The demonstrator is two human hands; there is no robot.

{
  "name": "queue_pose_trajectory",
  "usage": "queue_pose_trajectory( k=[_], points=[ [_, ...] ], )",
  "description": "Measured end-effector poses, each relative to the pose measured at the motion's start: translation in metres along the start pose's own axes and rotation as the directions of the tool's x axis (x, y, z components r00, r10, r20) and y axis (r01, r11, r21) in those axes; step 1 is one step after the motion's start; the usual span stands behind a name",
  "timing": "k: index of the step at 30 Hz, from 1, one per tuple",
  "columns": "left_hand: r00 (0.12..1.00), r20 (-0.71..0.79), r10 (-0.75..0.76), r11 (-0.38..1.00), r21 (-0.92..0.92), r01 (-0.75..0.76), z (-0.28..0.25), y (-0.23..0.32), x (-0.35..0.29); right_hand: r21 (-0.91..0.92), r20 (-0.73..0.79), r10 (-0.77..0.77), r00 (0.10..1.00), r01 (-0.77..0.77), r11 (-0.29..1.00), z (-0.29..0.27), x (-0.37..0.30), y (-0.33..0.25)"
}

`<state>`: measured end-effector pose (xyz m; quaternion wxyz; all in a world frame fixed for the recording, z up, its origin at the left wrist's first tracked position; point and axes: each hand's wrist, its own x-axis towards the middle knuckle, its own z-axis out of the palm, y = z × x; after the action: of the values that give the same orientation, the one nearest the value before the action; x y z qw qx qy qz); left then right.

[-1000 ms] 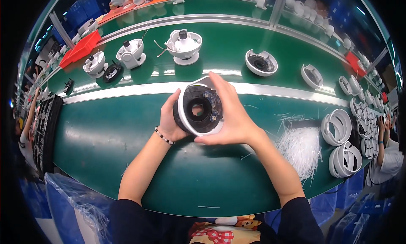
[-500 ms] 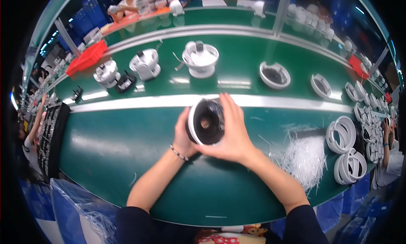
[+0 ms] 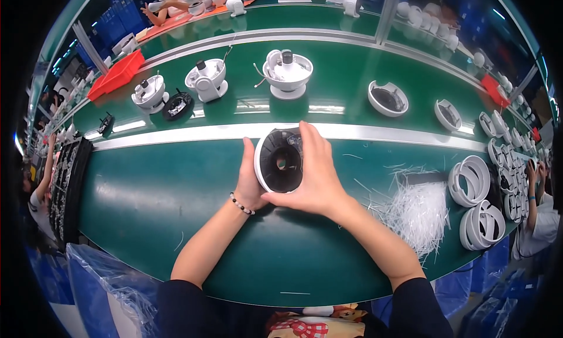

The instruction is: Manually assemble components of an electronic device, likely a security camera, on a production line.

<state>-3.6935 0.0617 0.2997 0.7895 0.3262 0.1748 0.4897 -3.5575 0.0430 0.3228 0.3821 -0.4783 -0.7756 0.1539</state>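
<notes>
Between my two hands, above the green bench, is a white round housing (image 3: 259, 165) with a black dished inside and a hole at its centre. The open side of the housing tilts up toward me. My left hand (image 3: 248, 177) cups its left side and underside, with the thumb upright along the rim. My right hand (image 3: 317, 177) wraps the right side, fingers over the far edge and thumb along the lower rim. Part of the housing is hidden by the right hand.
White camera-like units (image 3: 288, 74) stand on the far green belt, beside a black round part (image 3: 177, 106) and white shells (image 3: 387, 99). On the right are a heap of clear plastic strips (image 3: 419, 212) and white rings (image 3: 470, 181). A black tray stack (image 3: 65, 188) stands left.
The housing and both hands have shifted slightly left and up in the picture. Its inside now looks sharper. Both hands keep their hold.
</notes>
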Motion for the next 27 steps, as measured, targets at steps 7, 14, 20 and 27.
queue_pose_trajectory(
  k=[7, 14, 20, 27],
  points=[
    [0.995, 0.067, -0.077, 0.994, -0.072, 0.081, -0.007, 0.014, -0.011, -0.028, 0.022, -0.173, 0.985, 0.174, 0.984, -0.001, 0.004, -0.009],
    [0.997, 0.054, 0.046, 0.995, -0.086, -0.041, -0.004, 0.016, -0.017, -0.002, -0.084, -0.253, 0.964, 0.254, 0.967, 0.013, 0.004, -0.006],
    [0.995, -0.009, 0.095, 0.988, -0.120, -0.095, 0.023, 0.024, 0.009, 0.020, -0.214, -0.149, 0.965, 0.157, 0.987, -0.012, 0.013, -0.007],
    [0.993, 0.121, 0.015, 0.985, -0.173, 0.006, 0.069, -0.004, 0.053, -0.250, -0.333, -0.218, 0.918, 0.137, 0.958, -0.071, 0.002, 0.011]
  ],
)
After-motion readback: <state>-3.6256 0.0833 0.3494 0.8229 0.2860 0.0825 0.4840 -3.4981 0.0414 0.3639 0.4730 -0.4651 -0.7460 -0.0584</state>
